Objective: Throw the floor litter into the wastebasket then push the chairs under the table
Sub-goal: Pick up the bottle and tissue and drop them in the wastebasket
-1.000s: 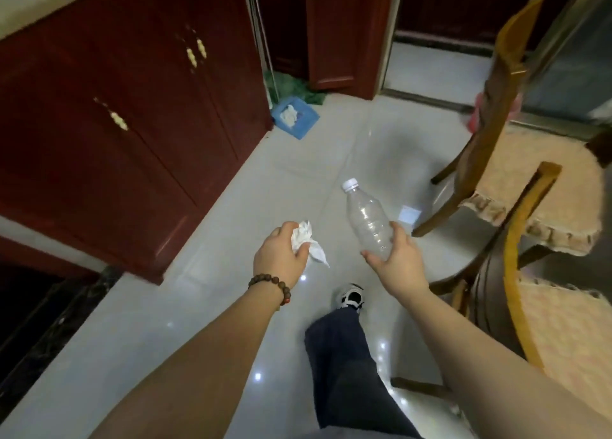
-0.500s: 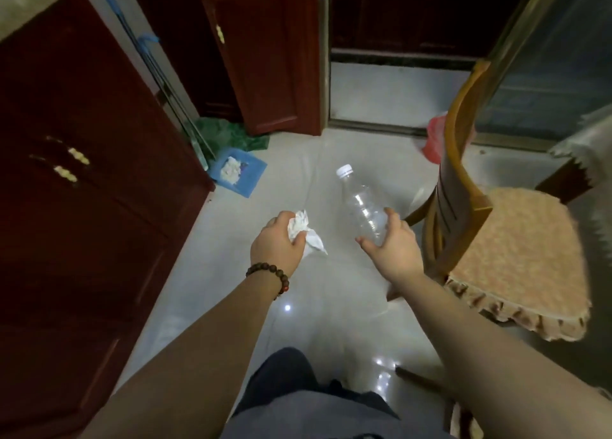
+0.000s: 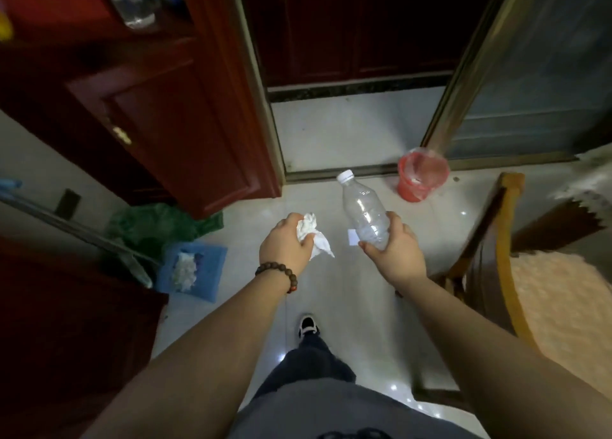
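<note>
My left hand [image 3: 285, 244] grips a crumpled white tissue [image 3: 313, 236] that hangs out past the thumb. My right hand [image 3: 395, 250] holds an empty clear plastic bottle [image 3: 362, 212] with a white cap, tilted up and to the left. A red wastebasket [image 3: 421, 177] lined with a clear bag stands on the floor ahead, to the right of the bottle, by the sliding door frame. A wooden chair [image 3: 503, 246] with a beige cushion is at my right, beside my right forearm. A small white scrap [image 3: 353, 236] lies on the floor between my hands.
A dark red door [image 3: 185, 134] stands open at the left of the doorway. A blue dustpan [image 3: 195, 268] holding white litter and a green bag [image 3: 155, 223] lie by the left cabinet. A table corner with a fringed cloth [image 3: 586, 187] is at the far right.
I have walked forward towards the doorway; the red wastebasket has come fully into view ahead. Both hands keep hold of the tissue and the bottle.
</note>
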Motion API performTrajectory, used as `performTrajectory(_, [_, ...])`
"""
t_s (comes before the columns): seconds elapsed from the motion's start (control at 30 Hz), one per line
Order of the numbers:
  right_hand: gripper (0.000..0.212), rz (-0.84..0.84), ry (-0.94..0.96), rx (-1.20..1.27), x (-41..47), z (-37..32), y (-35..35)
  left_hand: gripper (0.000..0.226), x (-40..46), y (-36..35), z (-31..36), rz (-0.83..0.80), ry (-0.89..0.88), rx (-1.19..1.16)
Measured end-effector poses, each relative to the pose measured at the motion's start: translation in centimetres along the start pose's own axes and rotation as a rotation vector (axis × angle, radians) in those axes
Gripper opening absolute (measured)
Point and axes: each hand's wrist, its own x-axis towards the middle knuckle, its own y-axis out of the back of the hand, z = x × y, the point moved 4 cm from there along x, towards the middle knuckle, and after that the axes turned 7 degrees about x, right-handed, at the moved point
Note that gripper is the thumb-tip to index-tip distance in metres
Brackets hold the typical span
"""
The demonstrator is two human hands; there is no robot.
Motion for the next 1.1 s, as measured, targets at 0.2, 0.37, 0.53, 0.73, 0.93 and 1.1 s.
performTrajectory(0.2, [0.074, 0.167, -0.124, -0.029, 11.9, -1.9, 2.1, 0.030, 16.1, 0.6, 3.7, -0.056, -0.126, -0.007])
performTrajectory(0.37, [0.077, 0.287, -0.245, -0.033, 19.0, 0.4, 4.6, 0.029, 25.2, -2.6, 8.0, -0.179, -0.235, 0.006])
performTrajectory(0.53, [0.077, 0.362, -0.387, -0.009, 27.3, 4.5, 6.5, 0.028, 34.4, -8.4, 13.3, -0.289, -0.323, 0.019])
performTrajectory(0.73, [0.076, 0.448, -0.581, 0.057, 37.4, 10.4, 9.6, 0.026, 45.8, -16.8, 23.0, -0.460, -0.423, 0.044])
performTrajectory(0.93, [0.074, 0.509, -0.792, 0.140, 43.8, 15.6, 11.9, 0.024, 54.8, -24.5, 31.5, -0.581, -0.601, 0.145])
performTrajectory(1.1, [0.076, 0.571, -0.896, 0.200, 48.0, 21.4, 10.8, 0.021, 60.0, -34.3, 34.2, -0.672, -0.669, 0.233])
